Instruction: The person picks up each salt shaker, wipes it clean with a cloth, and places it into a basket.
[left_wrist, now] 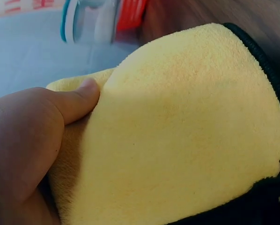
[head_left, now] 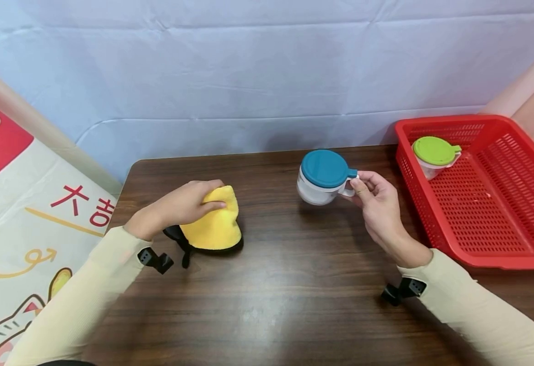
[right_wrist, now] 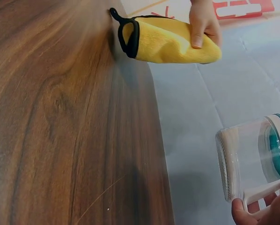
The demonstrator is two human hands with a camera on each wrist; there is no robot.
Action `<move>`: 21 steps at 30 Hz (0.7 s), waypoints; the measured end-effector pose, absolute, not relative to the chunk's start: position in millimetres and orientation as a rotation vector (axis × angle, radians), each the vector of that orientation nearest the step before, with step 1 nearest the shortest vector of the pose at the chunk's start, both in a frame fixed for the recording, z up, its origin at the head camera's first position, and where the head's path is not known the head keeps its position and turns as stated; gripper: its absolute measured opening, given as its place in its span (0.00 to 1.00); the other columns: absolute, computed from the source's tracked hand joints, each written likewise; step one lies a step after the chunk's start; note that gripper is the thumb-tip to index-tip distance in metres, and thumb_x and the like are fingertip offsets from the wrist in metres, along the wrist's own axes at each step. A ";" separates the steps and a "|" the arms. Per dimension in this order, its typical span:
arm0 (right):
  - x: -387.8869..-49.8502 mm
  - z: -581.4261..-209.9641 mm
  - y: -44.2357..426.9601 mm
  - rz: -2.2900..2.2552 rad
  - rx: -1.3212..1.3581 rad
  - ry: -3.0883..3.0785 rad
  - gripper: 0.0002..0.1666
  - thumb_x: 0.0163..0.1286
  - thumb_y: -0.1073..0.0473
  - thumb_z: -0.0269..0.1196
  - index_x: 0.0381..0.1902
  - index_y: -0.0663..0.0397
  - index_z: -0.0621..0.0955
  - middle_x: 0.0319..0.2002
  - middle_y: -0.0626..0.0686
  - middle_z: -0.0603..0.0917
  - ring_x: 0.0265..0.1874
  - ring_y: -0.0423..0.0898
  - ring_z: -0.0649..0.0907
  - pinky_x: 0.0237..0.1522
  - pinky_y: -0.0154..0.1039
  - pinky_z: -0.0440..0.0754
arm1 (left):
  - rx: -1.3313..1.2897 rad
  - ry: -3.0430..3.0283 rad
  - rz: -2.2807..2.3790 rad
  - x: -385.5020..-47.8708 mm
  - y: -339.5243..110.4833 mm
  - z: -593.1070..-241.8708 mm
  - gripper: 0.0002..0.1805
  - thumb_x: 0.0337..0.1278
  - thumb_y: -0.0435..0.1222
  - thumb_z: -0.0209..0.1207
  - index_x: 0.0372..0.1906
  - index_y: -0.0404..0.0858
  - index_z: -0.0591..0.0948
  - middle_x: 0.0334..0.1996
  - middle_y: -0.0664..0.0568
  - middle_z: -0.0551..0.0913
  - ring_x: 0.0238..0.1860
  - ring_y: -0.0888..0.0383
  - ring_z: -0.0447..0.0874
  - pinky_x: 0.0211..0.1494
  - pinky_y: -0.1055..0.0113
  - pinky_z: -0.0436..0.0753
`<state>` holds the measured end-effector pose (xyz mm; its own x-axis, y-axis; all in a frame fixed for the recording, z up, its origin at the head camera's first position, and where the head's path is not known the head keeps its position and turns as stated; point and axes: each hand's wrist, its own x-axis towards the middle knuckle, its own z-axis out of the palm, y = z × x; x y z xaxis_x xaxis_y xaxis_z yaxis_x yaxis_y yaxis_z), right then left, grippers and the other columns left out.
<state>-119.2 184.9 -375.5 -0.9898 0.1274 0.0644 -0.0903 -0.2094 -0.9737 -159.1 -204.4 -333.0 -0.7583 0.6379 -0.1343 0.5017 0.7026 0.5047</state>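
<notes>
My left hand grips a folded yellow cloth with a black edge and a black hanging loop, at the left of the table. In the left wrist view the thumb presses on the cloth; the other fingers are mostly hidden. My right hand pinches the white handle of a clear jar with a blue lid. Seen from the right wrist, the jar is see-through and held off the table. The cloth and the jar are well apart.
A red plastic basket stands at the right of the brown wooden table. Inside its left part is a similar jar with a green lid. A pale cloth backdrop hangs behind the table's far edge.
</notes>
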 end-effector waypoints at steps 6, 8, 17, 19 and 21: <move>-118.7 -370.5 180.7 2.320 -0.018 -1.890 0.07 0.75 0.69 0.59 0.46 0.55 0.82 0.38 0.46 0.87 0.38 0.39 0.86 0.45 0.35 0.85 | 0.992 2.694 0.578 -147.6 -183.5 -315.0 0.09 0.71 0.42 0.62 0.47 0.42 0.77 0.29 0.57 0.75 0.31 0.58 0.73 0.38 0.61 0.74; -118.7 -369.3 178.8 2.318 -0.015 -1.888 0.07 0.75 0.69 0.59 0.46 0.56 0.82 0.38 0.46 0.87 0.38 0.40 0.86 0.45 0.34 0.85 | 1.010 2.746 0.561 -143.8 -176.6 -309.8 0.10 0.71 0.43 0.62 0.47 0.43 0.77 0.29 0.58 0.76 0.30 0.58 0.73 0.37 0.61 0.74; -119.0 -368.9 170.4 2.266 -0.047 -1.948 0.06 0.75 0.68 0.60 0.46 0.57 0.82 0.37 0.45 0.87 0.37 0.39 0.86 0.43 0.32 0.85 | 1.091 2.933 0.494 -124.5 -141.0 -292.1 0.09 0.68 0.44 0.63 0.43 0.45 0.77 0.25 0.59 0.74 0.24 0.60 0.72 0.25 0.63 0.73; -119.1 -369.0 168.3 2.258 -0.061 -1.957 0.06 0.74 0.69 0.60 0.47 0.59 0.81 0.37 0.44 0.87 0.37 0.39 0.85 0.43 0.32 0.85 | 1.115 2.950 0.486 -120.8 -132.4 -288.8 0.10 0.68 0.44 0.63 0.43 0.44 0.77 0.25 0.59 0.74 0.24 0.61 0.72 0.23 0.64 0.73; -119.2 -368.8 166.5 2.254 -0.068 -1.964 0.07 0.74 0.69 0.60 0.48 0.61 0.81 0.38 0.44 0.87 0.38 0.39 0.85 0.44 0.32 0.85 | 1.136 2.968 0.485 -118.0 -123.4 -286.3 0.10 0.68 0.44 0.64 0.43 0.44 0.77 0.25 0.58 0.74 0.24 0.61 0.72 0.22 0.64 0.72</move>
<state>-119.2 166.5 -368.8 -0.9876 0.1428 0.0646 -0.0835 -0.1307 -0.9879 -118.0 -123.4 -286.3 -0.7479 0.6406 0.1740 0.6627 0.7052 0.2522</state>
